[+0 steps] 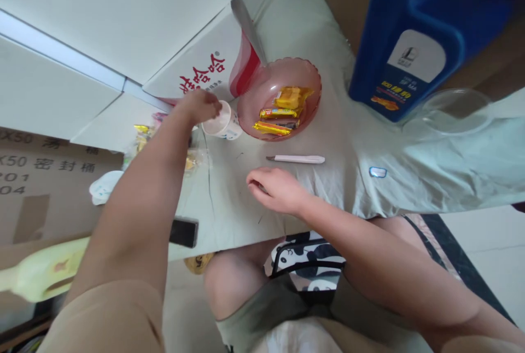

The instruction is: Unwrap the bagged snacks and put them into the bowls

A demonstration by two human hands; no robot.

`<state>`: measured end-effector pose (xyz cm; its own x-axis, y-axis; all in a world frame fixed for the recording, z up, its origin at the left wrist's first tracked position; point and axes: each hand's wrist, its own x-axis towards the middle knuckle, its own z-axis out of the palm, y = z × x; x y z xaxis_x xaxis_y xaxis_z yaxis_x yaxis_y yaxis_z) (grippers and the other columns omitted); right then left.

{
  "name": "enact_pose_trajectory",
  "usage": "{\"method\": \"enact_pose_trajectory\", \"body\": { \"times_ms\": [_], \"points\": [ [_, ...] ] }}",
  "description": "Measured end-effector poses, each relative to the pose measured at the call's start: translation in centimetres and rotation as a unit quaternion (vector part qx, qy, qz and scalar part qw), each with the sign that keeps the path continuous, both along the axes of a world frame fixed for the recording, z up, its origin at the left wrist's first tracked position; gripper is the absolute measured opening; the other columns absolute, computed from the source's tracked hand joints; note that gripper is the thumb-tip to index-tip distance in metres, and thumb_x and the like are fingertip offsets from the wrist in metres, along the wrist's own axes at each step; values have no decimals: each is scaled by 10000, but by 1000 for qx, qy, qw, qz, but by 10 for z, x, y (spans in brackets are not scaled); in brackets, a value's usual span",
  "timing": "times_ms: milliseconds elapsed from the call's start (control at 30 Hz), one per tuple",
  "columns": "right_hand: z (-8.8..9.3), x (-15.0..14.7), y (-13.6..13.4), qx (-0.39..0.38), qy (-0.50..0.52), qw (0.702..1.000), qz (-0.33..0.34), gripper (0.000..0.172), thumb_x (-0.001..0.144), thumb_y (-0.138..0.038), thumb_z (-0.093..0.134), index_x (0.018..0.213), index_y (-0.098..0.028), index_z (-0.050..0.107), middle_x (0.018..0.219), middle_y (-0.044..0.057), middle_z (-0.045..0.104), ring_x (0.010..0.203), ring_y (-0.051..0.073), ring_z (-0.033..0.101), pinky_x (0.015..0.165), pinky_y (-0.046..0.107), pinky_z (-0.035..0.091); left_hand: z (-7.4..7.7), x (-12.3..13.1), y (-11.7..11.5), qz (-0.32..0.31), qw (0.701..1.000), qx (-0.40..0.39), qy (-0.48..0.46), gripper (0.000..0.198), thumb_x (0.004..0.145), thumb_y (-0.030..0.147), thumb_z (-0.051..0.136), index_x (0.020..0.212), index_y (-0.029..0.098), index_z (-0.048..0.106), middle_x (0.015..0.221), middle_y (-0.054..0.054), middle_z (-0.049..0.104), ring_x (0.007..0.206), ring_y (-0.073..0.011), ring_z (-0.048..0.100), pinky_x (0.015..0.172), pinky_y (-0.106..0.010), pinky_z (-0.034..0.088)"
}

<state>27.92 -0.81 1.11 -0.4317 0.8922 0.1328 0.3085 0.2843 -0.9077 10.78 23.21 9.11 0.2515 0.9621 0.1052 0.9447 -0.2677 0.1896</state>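
Note:
My left hand (200,106) reaches over the rim of a white paper cup (228,128), its fingers bent down and pressed together. Whatever may be between those fingertips is hidden. My right hand (279,190) rests low over the cloth with its fingers curled in; I cannot see what, if anything, is inside. Just beyond it lies a slim white-handled knife (299,159), its dark pointed tip toward the left. A pink scalloped bowl (254,101) stands right of the cup and holds several yellow-wrapped snacks (283,112).
A blue jug (404,41) and a clear round container (457,115) stand at the right. White cartons (197,69) line the left back. A black phone (184,232) lies near the front edge, wrapped snacks (191,160) beside my left forearm. A small blue-edged label (378,172) lies right.

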Motion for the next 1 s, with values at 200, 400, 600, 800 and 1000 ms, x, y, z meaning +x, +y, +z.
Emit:
{"method": "enact_pose_trajectory", "body": {
  "times_ms": [200,400,600,800,1000],
  "points": [
    [-5,-9,-7,4,9,1000,13,169,925,-209,489,899,-203,656,883,51,718,749,176,587,667,300,345,16,-81,-57,180,977,109,19,135,874,225,615,756,165,589,735,0,631,830,-173,564,944,-362,444],
    [-13,-10,-26,-2,-30,999,25,164,910,-220,488,930,-199,649,894,55,715,762,179,597,673,296,356,-37,-159,-115,82,982,-101,138,355,770,225,690,1117,147,673,1241,-139,699,1202,-342,602,1081,-475,418],
    [-16,-15,-28,7,-53,998,26,142,882,-196,496,902,-197,637,832,43,693,721,167,576,666,286,366,-44,-165,-138,86,972,-148,159,795,745,190,724,1494,113,468,1379,-236,616,1302,-395,586,1092,-469,447],
    [-19,-20,-30,8,-72,997,32,145,867,-185,502,924,-202,635,837,41,690,743,175,605,694,297,413,-37,-145,-161,101,990,-101,-7,480,650,231,813,1112,195,688,1016,-115,717,1149,-380,653,1043,-488,475],
    [-27,-14,-36,44,8,999,-10,496,860,-324,617,1335,-220,522,1214,114,666,916,217,661,804,364,534,-65,-61,-222,152,797,-185,-554,418,660,361,865,976,211,634,921,-51,703,878,-243,713,789,-380,588]
  ]
}}
